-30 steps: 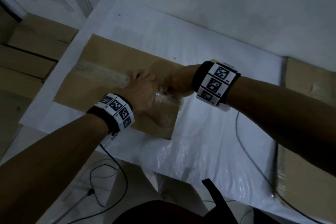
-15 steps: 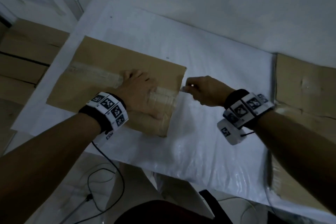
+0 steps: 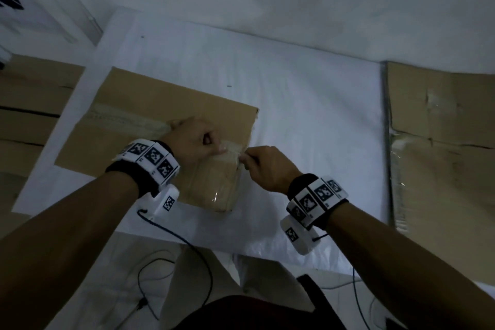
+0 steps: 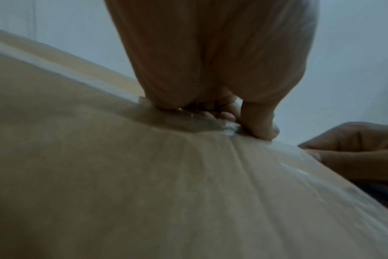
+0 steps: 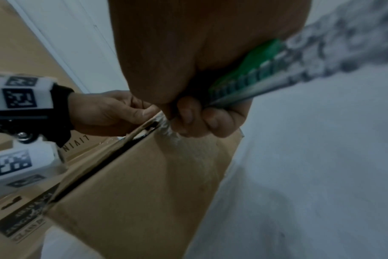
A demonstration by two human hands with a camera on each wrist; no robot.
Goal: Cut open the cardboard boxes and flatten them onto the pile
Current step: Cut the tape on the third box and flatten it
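Note:
A brown cardboard box (image 3: 160, 112) lies on the white table (image 3: 308, 115), with clear tape (image 3: 126, 120) along its top seam. My left hand (image 3: 198, 142) sits on the box top near its right end. Its fingers are curled, and the thumb (image 4: 264, 126) presses beside a crumpled bit of tape (image 4: 230, 129). My right hand (image 3: 265, 166) is at the box's right edge, touching the tape there. It grips a green utility knife (image 5: 244, 78), whose blade is hidden by the fingers. The top seam (image 5: 113, 157) gapes open near that end.
Flattened cardboard (image 3: 442, 147) lies at the table's right side. More brown boxes (image 3: 32, 104) are stacked beyond the left edge. A white wall runs behind the table. Cables (image 3: 187, 246) hang from my wrists below the front edge.
My right hand, off to the right half a second ago, has come back to the box's right edge. My left hand's fingers, flat on the box then, are now curled.

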